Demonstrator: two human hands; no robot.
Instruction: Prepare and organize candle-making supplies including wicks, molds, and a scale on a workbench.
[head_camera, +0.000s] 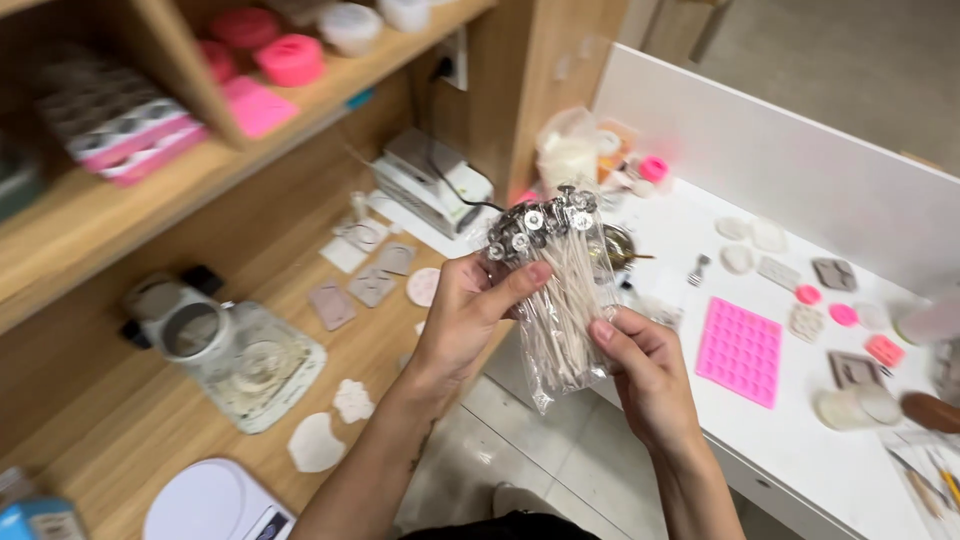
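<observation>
Both hands, left hand (462, 310) and right hand (640, 365), pinching a clear wick bag (560, 300), perhaps open-topped, above pink mould (739, 351).

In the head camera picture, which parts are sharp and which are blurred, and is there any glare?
Head view: the clear plastic bag of white candle wicks with metal bases, held by the left hand and right hand, is fairly sharp, with small glints on the plastic; the wooden shelf at the left edge is soft and slanted; the white table is bright, evenly lit.
</observation>
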